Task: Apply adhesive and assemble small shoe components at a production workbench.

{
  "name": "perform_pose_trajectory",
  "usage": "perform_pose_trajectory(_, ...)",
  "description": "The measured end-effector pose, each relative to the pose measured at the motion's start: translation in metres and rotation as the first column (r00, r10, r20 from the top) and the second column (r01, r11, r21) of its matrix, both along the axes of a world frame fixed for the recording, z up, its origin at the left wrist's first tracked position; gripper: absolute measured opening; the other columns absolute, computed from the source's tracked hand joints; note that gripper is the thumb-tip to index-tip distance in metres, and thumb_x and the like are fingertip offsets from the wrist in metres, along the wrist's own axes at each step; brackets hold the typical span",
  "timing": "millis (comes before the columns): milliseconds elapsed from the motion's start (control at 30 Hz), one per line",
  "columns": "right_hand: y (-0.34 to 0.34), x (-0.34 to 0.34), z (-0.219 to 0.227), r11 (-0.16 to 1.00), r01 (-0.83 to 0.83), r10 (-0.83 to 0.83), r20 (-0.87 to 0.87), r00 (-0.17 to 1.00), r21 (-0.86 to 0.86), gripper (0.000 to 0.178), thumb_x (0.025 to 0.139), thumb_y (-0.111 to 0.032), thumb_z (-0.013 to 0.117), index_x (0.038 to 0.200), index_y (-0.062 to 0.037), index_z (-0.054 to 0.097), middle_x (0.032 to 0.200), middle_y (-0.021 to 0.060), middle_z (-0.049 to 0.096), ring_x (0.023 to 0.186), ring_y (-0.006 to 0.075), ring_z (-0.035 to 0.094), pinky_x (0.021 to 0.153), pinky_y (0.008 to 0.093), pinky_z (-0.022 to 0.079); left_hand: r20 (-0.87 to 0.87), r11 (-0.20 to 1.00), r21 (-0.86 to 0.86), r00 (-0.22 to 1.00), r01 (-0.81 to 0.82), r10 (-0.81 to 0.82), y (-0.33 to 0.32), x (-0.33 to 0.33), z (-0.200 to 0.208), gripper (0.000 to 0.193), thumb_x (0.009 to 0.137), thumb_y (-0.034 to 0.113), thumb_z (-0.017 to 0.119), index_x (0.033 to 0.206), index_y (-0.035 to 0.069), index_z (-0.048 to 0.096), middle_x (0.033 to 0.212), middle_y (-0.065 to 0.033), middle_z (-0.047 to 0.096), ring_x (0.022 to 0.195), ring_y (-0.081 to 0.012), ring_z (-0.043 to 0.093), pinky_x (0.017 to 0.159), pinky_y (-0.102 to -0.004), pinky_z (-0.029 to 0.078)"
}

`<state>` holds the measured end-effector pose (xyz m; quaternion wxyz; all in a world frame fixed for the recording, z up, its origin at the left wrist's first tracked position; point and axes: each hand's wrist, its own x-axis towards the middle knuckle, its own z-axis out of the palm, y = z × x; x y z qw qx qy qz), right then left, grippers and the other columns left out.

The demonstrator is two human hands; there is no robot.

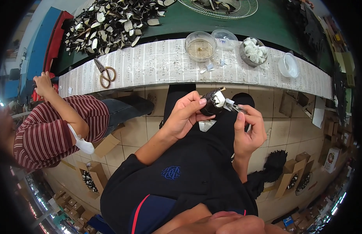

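My left hand [185,113] is closed around a glossy black piece with a white inside [209,105], which looks like a shoe upper. Between the thumb and fingers of my right hand [249,130] is a small metal tool [238,108], whose exact kind I cannot make out. A white scrap [229,101] is at the tool's tip, close against the white edge of the black piece. Both hands are above my lap, in front of the table's near edge. A pale, crumpled piece [206,125] lies below my left fingers.
Scissors [105,75] lie on the paper-covered ledge [149,64]. Along it stand a clear bowl of liquid [201,46], a bowl of white bundles [253,51] and a white tub [288,65]. Black-and-white pieces [110,25] are heaped behind. A person in a striped shirt [60,124] is at left.
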<state>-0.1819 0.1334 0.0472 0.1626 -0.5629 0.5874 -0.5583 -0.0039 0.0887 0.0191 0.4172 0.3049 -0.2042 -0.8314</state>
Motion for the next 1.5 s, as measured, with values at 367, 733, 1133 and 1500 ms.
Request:
perform_pose_trajectory(367,0.003,0.000,0.004,0.999,-0.012,0.011,-0.042,0.999,-0.039,0.010,0.080,0.002,0.069,0.081,0.0020,0.059,0.092,0.0165,0.068,0.071,0.0164,0.060,0.059,0.0245,0.047,0.000,0.999,-0.016,1.000,0.030,-0.030,0.002,0.000,0.005,0.014,0.096,0.019,0.053,0.088,0.010,0.047,0.101,-0.0095,0.064,0.094,-0.0180,0.067,0.083,-0.0332,0.059)
perform_pose_trajectory(733,-0.001,-0.003,0.006,0.999,-0.028,0.026,-0.044,0.999,-0.047,0.010,0.080,0.003,0.070,0.083,0.0006,0.060,0.093,0.0162,0.068,0.075,0.0187,0.063,0.064,0.0256,0.049,-0.009,1.000,0.023,1.000,-0.015,0.015,0.000,0.001,0.009,0.016,0.095,0.016,0.057,0.085,0.008,0.048,0.092,-0.0059,0.063,0.087,-0.0134,0.066,0.082,-0.0361,0.059)
perform_pose_trajectory(1133,0.001,-0.041,-0.036,0.985,0.140,-0.162,0.265,0.950,0.098,0.010,0.093,-0.005,0.058,0.088,0.0033,0.057,0.102,0.0127,0.065,0.068,0.0086,0.052,0.065,0.0219,0.044,-0.028,0.994,-0.012,0.994,-0.106,0.105,-0.004,0.019,-0.004,0.011,0.096,0.017,0.056,0.093,0.008,0.050,0.093,-0.0050,0.063,0.087,-0.0137,0.065,0.083,-0.0347,0.056)
perform_pose_trajectory(1500,0.018,-0.045,-0.195,0.771,-0.409,-0.360,0.864,0.352,0.488,0.029,0.094,-0.033,0.060,0.101,-0.0047,0.062,0.089,0.0044,0.066,0.067,0.0093,0.053,0.058,0.0236,0.040,-0.042,0.935,-0.068,0.938,-0.347,0.345,-0.018,0.064,-0.014,0.016,0.097,0.025,0.054,0.103,0.010,0.056,0.095,-0.0011,0.063,0.083,-0.0103,0.061,0.077,-0.0286,0.052)
